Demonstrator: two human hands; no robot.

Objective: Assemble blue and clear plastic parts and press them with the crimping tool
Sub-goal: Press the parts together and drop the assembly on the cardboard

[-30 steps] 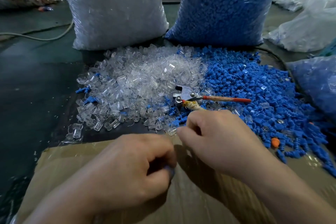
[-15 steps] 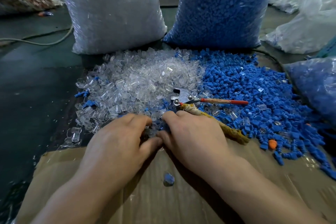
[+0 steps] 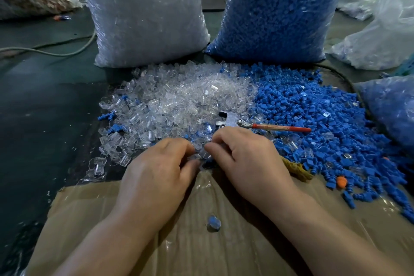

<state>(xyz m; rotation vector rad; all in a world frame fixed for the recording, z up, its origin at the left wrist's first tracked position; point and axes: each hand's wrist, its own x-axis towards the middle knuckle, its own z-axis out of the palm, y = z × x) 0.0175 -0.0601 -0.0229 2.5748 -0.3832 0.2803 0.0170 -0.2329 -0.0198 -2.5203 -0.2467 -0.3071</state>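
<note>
Looking down through the head camera, I see two big sacks standing side by side at the back: a bag of clear parts on the left with a small label, and a bag of blue parts on the right. A sheet of cardboard covers the near foreground, and both forearms lie over it.

Between the sacks and the cardboard the loose stock is spread out. The clear pile is on the left and the blue pile on the right, the two touching and mixing a little along their shared edge.

My left hand and right hand sit knuckles up at the near edge of the clear pile, close together, with their fingertips almost meeting. The fingers of both are curled, tips down among the small pieces. The spot is blurred, so I cannot tell whether either hand is actually pinching a part.

The crimping tool lies just beyond the right hand, on the seam between the piles. Its metal head is towards the clear side and its red handle points right across the blue pieces. A yellowish wrapped handle shows beside the right wrist.

One assembled piece, blue inside clear, rests alone on the cardboard between my forearms. A single orange part sits at the near edge of the blue pile.
</note>
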